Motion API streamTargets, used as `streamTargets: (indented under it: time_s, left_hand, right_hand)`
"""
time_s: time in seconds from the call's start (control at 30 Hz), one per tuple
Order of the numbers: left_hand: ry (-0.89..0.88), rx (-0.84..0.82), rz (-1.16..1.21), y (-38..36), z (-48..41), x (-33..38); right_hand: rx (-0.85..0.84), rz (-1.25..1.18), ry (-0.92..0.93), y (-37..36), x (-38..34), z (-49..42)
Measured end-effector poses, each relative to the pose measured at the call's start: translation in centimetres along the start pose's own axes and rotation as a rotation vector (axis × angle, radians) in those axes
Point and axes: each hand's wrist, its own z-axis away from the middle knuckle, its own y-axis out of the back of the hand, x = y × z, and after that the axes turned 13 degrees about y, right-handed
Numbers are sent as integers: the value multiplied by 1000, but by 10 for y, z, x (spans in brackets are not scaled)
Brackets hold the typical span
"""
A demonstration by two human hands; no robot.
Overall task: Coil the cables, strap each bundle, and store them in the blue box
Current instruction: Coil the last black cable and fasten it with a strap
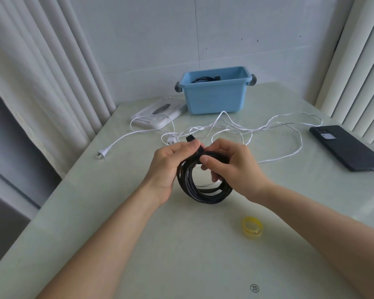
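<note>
We grip the black cable coil at frame centre, left hand and right hand both curled round it. Loosening either risks loops springing apart before strapping; blue box sits behind.

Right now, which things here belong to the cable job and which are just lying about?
Job: black coil, held by left hand and right hand; white cables; yellow strap; blue box.
Lying about: phone; white flat device.
</note>
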Motion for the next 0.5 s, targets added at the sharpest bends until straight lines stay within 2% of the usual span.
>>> streamTargets:
  time_s: [0.13, 0.3, 0.37, 0.5]
  left_hand:
    - [-49, 147, -36, -2, 0, 12]
    - [-66, 191, -182, 6, 0, 24]
    - [-65, 164, -266, 5, -2, 31]
    - [-202, 37, -420, 4, -1, 45]
  right_hand:
    - [-54, 138, 60, -6, -4, -1]
    - [-136, 250, 114, -11, -11, 1]
    - [-147, 232, 105, -12, -12, -1]
    - [-120, 141, -19, -5, -8, -7]
